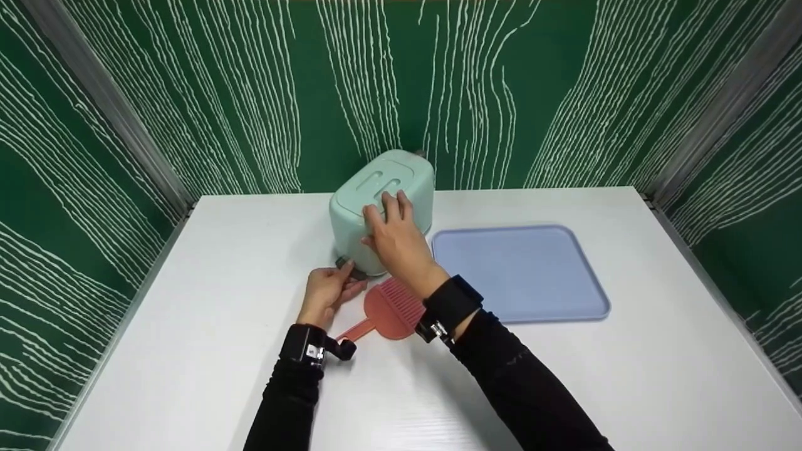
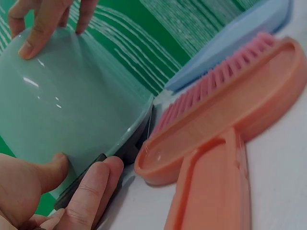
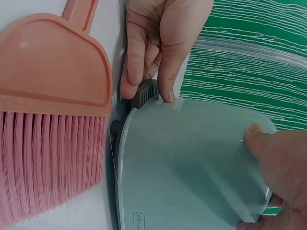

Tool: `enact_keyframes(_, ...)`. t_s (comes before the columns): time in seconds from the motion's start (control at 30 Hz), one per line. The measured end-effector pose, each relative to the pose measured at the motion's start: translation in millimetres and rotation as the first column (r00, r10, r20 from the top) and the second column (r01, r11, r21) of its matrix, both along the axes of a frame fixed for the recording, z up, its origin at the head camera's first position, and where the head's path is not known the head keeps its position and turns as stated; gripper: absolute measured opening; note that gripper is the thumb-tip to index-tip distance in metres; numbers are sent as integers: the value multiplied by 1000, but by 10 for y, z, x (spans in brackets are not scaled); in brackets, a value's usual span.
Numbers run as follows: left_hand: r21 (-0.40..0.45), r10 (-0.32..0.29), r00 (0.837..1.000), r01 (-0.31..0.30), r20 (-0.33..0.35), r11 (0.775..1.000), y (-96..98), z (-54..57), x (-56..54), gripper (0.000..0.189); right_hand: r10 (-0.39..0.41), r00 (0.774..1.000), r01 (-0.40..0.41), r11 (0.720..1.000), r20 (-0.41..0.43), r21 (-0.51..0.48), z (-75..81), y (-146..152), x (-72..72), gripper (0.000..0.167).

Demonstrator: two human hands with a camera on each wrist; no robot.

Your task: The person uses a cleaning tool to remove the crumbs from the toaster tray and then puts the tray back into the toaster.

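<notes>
A mint-green box (image 1: pixel 358 219) with rounded corners and two slot-like recesses on top stands at the back of the table. My right hand (image 1: pixel 400 243) grips its top edge, fingers spread over the top and thumb on the near side. Low on the near end, my left hand (image 1: pixel 324 291) pinches a dark ridged tab (image 3: pixel 145 93) between thumb and fingers, as both wrist views show. Close beside the left hand lies a coral hand brush (image 1: pixel 390 312) with pink bristles, its handle pointing toward me and partly covered by the left wrist camera.
To the right of the box lies a blue rectangular tray (image 1: pixel 520 272) with a raised rim. The white table (image 1: pixel 238 263) ends at a green wall (image 1: pixel 457 81) with white wavy lines, close behind the box. Metal posts (image 1: pixel 720 94) stand at the back corners.
</notes>
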State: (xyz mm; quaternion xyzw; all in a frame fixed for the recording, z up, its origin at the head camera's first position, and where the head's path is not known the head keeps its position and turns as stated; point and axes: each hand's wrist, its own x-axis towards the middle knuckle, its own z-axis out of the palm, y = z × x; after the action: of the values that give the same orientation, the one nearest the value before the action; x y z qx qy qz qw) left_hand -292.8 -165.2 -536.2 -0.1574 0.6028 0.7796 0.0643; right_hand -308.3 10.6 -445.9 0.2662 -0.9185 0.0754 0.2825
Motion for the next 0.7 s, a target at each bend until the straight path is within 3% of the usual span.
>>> enact_keyframes(0.3,-68,22,999,-19,40,998,2,43,9,27,24,999,-22,998,38,-50,31,20,17,47)
enact_keyframes(0.7,-130,7,1000,-3,30,992,-20,21,6,23,34,998,-32,998,44,-51,30,14,18,48)
